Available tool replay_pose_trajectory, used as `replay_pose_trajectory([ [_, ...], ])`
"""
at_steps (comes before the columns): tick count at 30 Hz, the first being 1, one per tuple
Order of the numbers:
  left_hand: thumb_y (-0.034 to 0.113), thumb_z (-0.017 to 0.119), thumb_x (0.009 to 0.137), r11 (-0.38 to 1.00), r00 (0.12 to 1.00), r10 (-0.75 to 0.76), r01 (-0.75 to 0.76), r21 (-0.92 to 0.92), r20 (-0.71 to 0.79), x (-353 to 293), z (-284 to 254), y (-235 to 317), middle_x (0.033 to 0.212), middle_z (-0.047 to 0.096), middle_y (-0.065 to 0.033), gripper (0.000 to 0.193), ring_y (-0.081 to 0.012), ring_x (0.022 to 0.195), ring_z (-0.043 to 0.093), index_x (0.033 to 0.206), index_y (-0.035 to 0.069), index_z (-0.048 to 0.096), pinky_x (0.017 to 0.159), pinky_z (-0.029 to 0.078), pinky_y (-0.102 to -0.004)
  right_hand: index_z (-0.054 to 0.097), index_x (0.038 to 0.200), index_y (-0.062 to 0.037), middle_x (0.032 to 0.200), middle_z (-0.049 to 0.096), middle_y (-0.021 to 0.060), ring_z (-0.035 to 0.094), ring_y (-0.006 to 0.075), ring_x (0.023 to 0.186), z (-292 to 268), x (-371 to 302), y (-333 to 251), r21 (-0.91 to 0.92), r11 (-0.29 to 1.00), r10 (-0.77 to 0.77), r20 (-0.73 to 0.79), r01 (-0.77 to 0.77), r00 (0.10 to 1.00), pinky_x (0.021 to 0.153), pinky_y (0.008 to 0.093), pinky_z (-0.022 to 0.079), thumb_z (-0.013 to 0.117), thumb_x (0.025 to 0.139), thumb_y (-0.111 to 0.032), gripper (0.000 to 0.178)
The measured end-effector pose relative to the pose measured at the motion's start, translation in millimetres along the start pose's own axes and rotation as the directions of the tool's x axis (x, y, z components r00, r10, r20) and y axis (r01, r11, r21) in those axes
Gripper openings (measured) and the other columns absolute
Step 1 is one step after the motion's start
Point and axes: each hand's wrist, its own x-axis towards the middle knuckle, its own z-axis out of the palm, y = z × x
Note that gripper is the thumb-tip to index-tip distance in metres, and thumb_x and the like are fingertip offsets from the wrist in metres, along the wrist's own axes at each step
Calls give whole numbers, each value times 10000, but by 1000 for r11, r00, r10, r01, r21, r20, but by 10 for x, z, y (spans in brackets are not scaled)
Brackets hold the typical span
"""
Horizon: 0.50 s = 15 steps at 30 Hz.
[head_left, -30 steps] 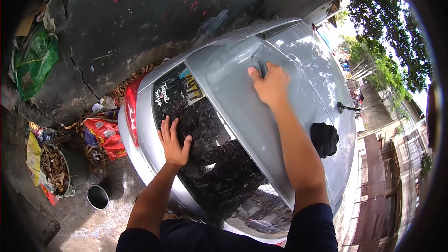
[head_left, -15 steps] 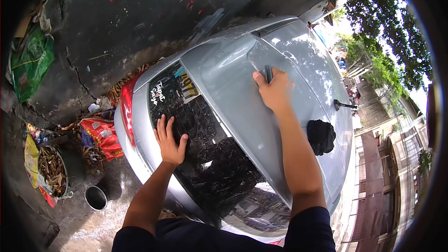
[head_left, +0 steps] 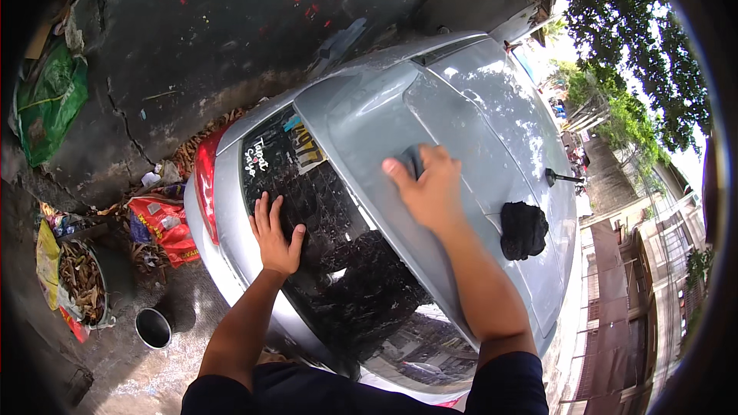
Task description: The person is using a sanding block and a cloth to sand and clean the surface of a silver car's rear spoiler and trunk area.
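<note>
A silver car's rear spreads out in front of me, with its roof spoiler (head_left: 369,119) and dark rear window (head_left: 338,277). My left hand (head_left: 274,240) lies flat with fingers spread on the window near its left edge. My right hand (head_left: 430,184) grips a small dark grey block (head_left: 413,161) and presses it on the spoiler's silver surface. Most of the block is hidden by the fingers, and its exact kind cannot be made out. To the right, a bunched black cloth (head_left: 524,230) rests on the roof.
A short antenna (head_left: 563,177) sticks up from the roof. A dark wall (head_left: 207,46) runs close along the car's far-left side. On the ground at left are a black pail (head_left: 154,329), a bin of dry leaves (head_left: 81,273) and a red bag (head_left: 167,223).
My right hand has slid the grey block left and nearer along the spoiler. My left hand stays flat on the window. The view has shifted slightly.
</note>
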Motion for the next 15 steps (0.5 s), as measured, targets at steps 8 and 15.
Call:
replay_pose_trajectory([
  [8,454,609,1008,1000,1000,11,-11,-9,-9,56,55,20,1737,272,-221,746,-452,1625,197,1625,90,399,1307,64,-614,641,1244,-66,1196,618,177,594,379,1053,-743,-584,231,292,929,-163,-226,227,960,910,474,473,832,913,-195,404],
  [15,431,566,1043,997,994,73,-70,45,-79,48,79,-41,1709,313,-249,700,-464,1592,265,1616,61,409,1297,147,-591,574,1507,-142,1507,566,105,586,347,1292,-1423,-1829,322,-84,912,-311,496,401,811,1022,489,469,853,686,-99,868],
])
